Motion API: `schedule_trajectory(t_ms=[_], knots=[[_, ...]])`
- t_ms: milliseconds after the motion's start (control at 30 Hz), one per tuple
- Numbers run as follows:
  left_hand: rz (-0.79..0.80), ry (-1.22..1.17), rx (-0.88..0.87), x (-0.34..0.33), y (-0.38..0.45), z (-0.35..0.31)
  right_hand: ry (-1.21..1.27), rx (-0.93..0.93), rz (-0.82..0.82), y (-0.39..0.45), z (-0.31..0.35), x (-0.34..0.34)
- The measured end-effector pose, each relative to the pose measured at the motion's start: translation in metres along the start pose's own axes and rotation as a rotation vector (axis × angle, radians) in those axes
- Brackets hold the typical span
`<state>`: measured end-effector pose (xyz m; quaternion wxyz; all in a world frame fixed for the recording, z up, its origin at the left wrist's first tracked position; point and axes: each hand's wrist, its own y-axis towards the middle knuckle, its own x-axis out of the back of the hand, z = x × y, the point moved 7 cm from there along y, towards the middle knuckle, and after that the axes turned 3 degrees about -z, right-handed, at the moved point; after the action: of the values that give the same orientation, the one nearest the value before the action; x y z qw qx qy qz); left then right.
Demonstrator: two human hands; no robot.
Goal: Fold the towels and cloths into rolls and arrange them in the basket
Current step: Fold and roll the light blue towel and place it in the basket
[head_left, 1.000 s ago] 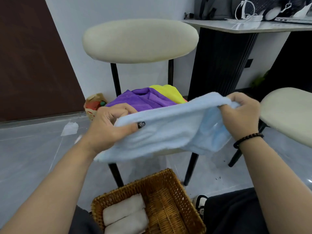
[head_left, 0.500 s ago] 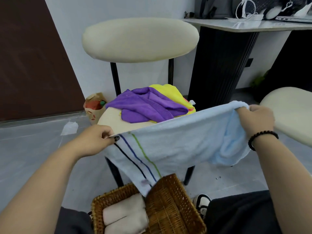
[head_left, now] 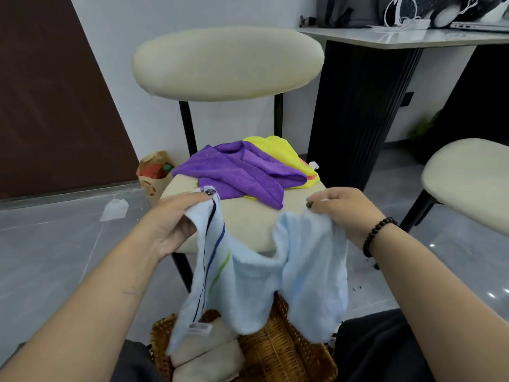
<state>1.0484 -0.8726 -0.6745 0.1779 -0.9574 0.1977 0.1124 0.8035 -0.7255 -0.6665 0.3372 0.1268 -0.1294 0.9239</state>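
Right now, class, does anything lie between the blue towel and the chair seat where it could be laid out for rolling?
Partly. The purple cloth and yellow cloth cover the far half of the chair seat. The near half, just beyond the blue towel held by the left hand and right hand, is bare.

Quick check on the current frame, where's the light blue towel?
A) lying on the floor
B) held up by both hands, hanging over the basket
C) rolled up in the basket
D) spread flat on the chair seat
B: the left hand and right hand each pinch a top corner of the light blue towel, which sags between them and hangs down over the wicker basket.
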Motion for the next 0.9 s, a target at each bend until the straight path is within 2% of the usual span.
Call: schedule_trajectory(t_ms=[100, 167, 233, 333, 400, 467, 567, 767, 900], knots=[[-0.127, -0.263, -0.102, 0.013, 0.002, -0.016, -0.001, 0.235, -0.290, -0.003, 0.021, 0.017], [-0.213, -0.342, -0.168, 0.032, 0.008, -0.025, 0.080, 0.326, -0.351, -0.007, 0.031, 0.022], [-0.256, -0.232, -0.178, 0.042, 0.012, -0.027, 0.128, 0.352, -0.235, -0.010, 0.039, 0.012], [-0.192, -0.067, -0.157, 0.030, 0.008, -0.017, 0.153, 0.315, 0.133, -0.022, 0.045, -0.025], [-0.123, -0.026, -0.136, 0.011, -0.001, -0.008, -0.046, 0.396, 0.278, -0.031, 0.043, -0.045], [-0.059, 0.040, -0.126, -0.002, -0.006, 0.000, -0.330, 0.550, 0.301, -0.039, 0.042, -0.055], [0.040, 0.112, -0.096, -0.015, -0.013, 0.007, -0.474, 0.659, 0.255, -0.044, 0.049, -0.055], [0.182, 0.149, -0.096, -0.033, -0.025, 0.013, -0.368, 0.846, 0.142, -0.054, 0.068, -0.052], [0.189, 0.088, -0.079, -0.038, -0.031, 0.016, -0.064, 0.655, 0.311, -0.051, 0.062, -0.059]])
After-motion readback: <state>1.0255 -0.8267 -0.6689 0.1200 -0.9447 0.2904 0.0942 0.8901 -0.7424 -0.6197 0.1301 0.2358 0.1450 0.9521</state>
